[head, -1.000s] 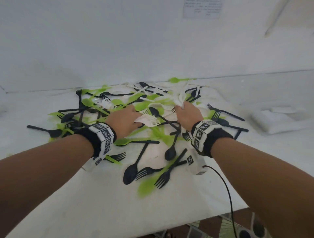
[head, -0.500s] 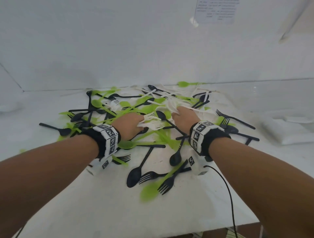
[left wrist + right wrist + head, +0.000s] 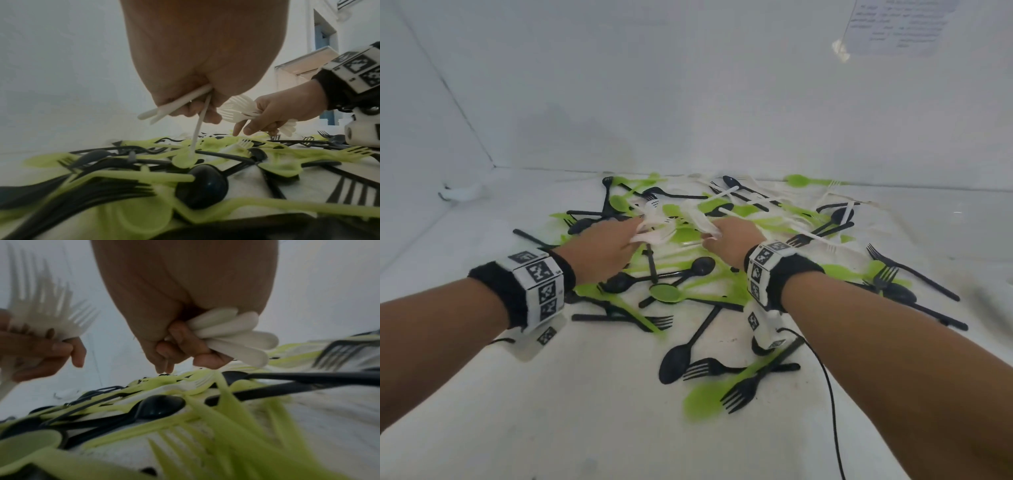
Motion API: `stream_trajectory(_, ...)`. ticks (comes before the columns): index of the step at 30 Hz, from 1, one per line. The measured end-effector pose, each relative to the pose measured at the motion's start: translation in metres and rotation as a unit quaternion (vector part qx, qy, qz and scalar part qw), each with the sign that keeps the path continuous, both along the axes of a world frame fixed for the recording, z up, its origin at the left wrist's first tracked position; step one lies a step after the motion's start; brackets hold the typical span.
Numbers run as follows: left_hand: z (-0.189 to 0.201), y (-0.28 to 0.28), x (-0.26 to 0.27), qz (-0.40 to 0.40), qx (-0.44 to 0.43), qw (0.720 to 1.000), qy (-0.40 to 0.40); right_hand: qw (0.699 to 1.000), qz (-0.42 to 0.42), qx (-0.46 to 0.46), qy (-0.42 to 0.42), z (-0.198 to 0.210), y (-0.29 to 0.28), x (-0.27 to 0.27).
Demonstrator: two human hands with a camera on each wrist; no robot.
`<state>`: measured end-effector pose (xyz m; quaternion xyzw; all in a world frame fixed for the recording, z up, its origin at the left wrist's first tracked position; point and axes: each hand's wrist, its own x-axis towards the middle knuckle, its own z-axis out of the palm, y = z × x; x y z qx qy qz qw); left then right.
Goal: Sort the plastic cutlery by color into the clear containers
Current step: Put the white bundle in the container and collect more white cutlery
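Cutlery [image 3: 688,274] lies in a tangled heap of black, green and white pieces on the white tabletop [image 3: 551,411], with both hands over the heap's middle. The left hand [image 3: 599,250] is curled round white forks [image 3: 654,222]; the right hand [image 3: 732,236] is curled round white spoons [image 3: 698,219].

The head view shows only the backs of the hands and blurred white pieces past the knuckles. The left wrist view shows the left hand [image 3: 197,65] from below, white handles [image 3: 174,104] sticking out of its grip, one long handle reaching down to a green piece in the heap. It also shows the right hand [image 3: 287,110] beside it, one finger stretched down toward the heap, and a clear container [image 3: 304,65] behind that hand, cut off by the wristband. The right wrist view shows the right hand [image 3: 185,305] closed on a fan of white spoon bowls [image 3: 232,335], and the left hand [image 3: 41,350] holding fork heads [image 3: 47,316] upward.

Nearest pieces in both wrist views are blurred. How many pieces each hand holds cannot be told.
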<state>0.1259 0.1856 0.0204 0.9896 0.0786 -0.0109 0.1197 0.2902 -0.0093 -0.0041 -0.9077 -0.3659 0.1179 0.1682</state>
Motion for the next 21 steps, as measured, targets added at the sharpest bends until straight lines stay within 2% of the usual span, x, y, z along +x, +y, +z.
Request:
stream_trajectory(3,-0.001,0.018,-0.017,0.025,0.019,0.999,-0.013,0.997,0.048,-0.056,-0.028,-0.003,0.024,-0.002)
stream_trajectory(6,0.002,0.026,-0.034,0.054,-0.033,0.998,0.005,0.989,0.071,-0.117,-0.060,-0.011,0.042,-0.006)
stream_trajectory(11,-0.001,0.032,-0.055,0.067,-0.043,0.997,0.012,0.983,0.077,-0.140,-0.089,-0.015,0.058,-0.008)
stream_trajectory(18,-0.013,0.025,-0.047,0.048,-0.031,0.998,0.023,0.994,0.026,-0.027,-0.100,0.000,0.057,-0.015)
stream_trajectory(21,-0.022,0.021,-0.040,0.050,0.004,0.998,0.032,0.997,-0.012,0.029,-0.066,0.007,0.057,-0.021)
